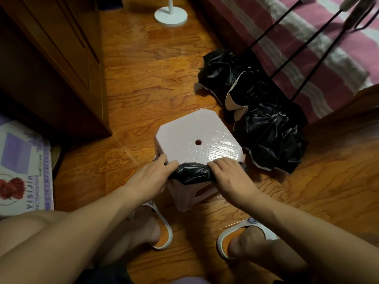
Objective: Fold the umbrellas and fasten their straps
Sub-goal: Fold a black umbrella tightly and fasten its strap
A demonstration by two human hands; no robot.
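Head view: your rolled umbrella (192, 174) lay on the near edge of the pink stool (196, 140), long axis running left to right between your hands; left hand (150, 174) gripped one end, right hand (227, 173) wrapped the other, both equally near; strap not visible; the loose umbrellas (256, 111) sat beyond the stool on your right, so I'd judge the right hand the closer reach.

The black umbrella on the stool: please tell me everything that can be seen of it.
The black umbrella is rolled into a short, crinkled bundle of shiny fabric. It lies crosswise on the near edge of the pale pink plastic stool. The left hand grips one end and the right hand covers the other. No strap or handle is visible.
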